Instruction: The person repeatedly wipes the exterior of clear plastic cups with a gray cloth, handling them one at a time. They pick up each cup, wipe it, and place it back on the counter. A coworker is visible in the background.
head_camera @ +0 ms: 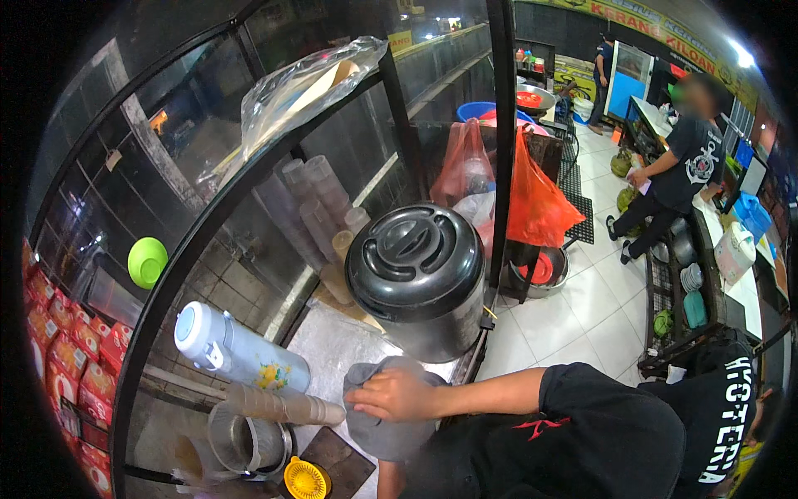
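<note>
Low in the centre, my right hand (396,394) holds a soft grey cap (371,433), its fingers spread over the top. Parts of the cap are blurred. Below it shows a bare forearm, apparently my left; the hand there is hidden behind the cap. Just beyond stands a large steel drum (430,337) with a black lid (414,256). To the left, a pale-blue flowered vacuum flask (249,349) leans in the view. A stack of translucent cups (283,404) lies near the cap, above a metal pot (274,443) and a yellow citrus juicer (307,479).
A black-framed glass case (187,249) borders the left side. Cup stacks (318,187) stand behind the drum. Orange plastic bags (539,193) hang by a post. One person (692,146) stands beside the right shelving; another (601,81) is farther back. A black shirt (711,411) is close at right.
</note>
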Tool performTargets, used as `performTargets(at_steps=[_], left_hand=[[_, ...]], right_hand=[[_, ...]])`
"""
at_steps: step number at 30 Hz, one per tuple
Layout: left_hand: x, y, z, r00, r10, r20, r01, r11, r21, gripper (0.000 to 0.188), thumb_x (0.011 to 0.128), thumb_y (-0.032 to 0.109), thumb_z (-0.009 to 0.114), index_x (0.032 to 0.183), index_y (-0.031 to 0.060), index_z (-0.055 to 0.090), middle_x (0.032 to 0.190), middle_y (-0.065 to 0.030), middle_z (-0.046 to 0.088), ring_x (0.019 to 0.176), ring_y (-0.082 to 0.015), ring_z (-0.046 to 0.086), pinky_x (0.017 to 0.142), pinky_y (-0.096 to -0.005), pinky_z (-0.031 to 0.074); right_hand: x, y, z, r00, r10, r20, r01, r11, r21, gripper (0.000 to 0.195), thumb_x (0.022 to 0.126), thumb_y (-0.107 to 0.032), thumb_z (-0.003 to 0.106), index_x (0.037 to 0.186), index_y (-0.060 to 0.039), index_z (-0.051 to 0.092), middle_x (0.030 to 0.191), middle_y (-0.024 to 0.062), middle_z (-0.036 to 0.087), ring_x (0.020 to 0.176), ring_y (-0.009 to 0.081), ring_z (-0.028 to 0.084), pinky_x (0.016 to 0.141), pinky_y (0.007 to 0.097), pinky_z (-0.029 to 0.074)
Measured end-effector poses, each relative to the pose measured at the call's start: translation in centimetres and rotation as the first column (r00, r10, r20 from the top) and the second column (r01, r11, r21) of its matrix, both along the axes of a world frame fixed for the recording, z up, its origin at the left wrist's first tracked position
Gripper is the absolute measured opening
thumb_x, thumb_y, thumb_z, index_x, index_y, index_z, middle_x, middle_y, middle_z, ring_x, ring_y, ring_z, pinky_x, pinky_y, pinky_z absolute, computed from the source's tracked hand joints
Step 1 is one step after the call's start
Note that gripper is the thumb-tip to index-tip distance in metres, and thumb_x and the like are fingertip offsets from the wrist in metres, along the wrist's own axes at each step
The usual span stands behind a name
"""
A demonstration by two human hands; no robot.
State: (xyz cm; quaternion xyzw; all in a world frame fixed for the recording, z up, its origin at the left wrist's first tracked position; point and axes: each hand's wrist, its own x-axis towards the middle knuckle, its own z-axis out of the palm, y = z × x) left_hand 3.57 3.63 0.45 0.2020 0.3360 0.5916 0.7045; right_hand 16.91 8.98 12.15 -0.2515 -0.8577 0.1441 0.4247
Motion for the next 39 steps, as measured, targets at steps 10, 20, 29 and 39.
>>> performTargets(at_steps=[10, 20, 29, 39], left_hand=[[1.1, -2.6, -0.1, 0.988, 0.129, -0.084, -0.133, 0.990, -0.045, 0.082, 0.080, 0.044, 0.065, 0.138, 0.0025, 0.026, 0.128, -0.0113, 0.044, 0.115, -0.0205, 0.047, 0.097, -0.0327, 0.039], [3.5, -2.8, -0.6, 0.981, 0.184, -0.057, -0.184, 0.983, -0.008, 0.088, 0.077, 0.046, 0.069, 0.139, 0.0023, 0.024, 0.128, -0.0113, 0.044, 0.116, -0.0212, 0.047, 0.097, -0.0333, 0.039], [-2.4, -2.0, 6.0, 0.752, 0.495, -0.435, -0.235, 0.818, 0.525, 0.105, 0.060, 0.046, 0.083, 0.135, 0.0031, 0.024, 0.117, -0.0139, 0.050, 0.106, -0.0249, 0.054, 0.091, -0.0409, 0.045], [-9.0, -0.6, 13.1, -0.133, 0.962, -0.240, 0.096, 0.254, 0.963, 0.089, 0.063, 0.026, 0.084, 0.127, 0.0106, 0.023, 0.112, -0.0194, 0.056, 0.100, -0.0364, 0.055, 0.086, -0.0468, 0.044]], right_hand=[[2.2, 1.6, 1.4, 0.922, 0.342, -0.181, -0.355, 0.934, -0.042, 0.021, 0.086, -0.021, 0.059, 0.100, -0.0053, 0.061, 0.078, 0.0127, 0.064, 0.071, 0.0298, 0.063, 0.065, 0.0399, 0.050], [3.4, 4.5, -2.0, 0.948, 0.239, -0.212, -0.319, 0.687, -0.653, 0.024, 0.093, -0.023, 0.052, 0.107, -0.0045, 0.058, 0.079, 0.0129, 0.063, 0.075, 0.0231, 0.065, 0.069, 0.0311, 0.048], [2.6, 3.9, -9.5, 0.892, -0.099, -0.442, -0.333, 0.518, -0.788, 0.018, 0.095, -0.012, 0.047, 0.106, -0.0017, 0.057, 0.096, 0.0023, 0.060, 0.089, 0.0092, 0.054, 0.079, 0.0234, 0.043], [4.2, -1.7, -12.7, 0.992, 0.026, -0.127, -0.129, 0.283, -0.951, 0.021, 0.092, -0.014, 0.053, 0.109, -0.0021, 0.055, 0.100, 0.0065, 0.058, 0.096, 0.0140, 0.051, 0.088, 0.0276, 0.039]])
